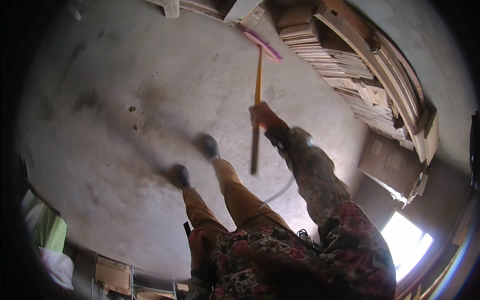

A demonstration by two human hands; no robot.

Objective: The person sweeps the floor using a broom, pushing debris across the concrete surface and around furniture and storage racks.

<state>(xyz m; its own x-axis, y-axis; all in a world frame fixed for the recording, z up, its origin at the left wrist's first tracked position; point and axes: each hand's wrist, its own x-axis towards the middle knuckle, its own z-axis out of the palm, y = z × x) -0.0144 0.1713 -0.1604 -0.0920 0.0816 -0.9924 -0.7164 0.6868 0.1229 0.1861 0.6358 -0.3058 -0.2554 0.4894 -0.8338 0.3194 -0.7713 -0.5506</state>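
Note:
My right hand (265, 114), reddish-orange and slightly blurred, is closed round the yellow-and-dark handle (258, 77) of a broom held out above the grey floor. The broom's pink-purple head (262, 45) is at the top, near stacked boards. My left hand (197, 240) hangs low beside my left thigh, partly shadowed, with a dark strip (187, 228) sticking up from it; what it holds is unclear. My legs in tan trousers and dark shoes stand on the floor, and a grey cable (282, 191) loops from my waist.
Stacked flat cardboard or boards (330, 60) line the upper right, with a brown panel (387, 160) below them and a bright window (402, 237) at lower right. Green and white sacks (52, 235) lie at the left edge. A metal rack with boxes (112, 275) stands at the bottom left.

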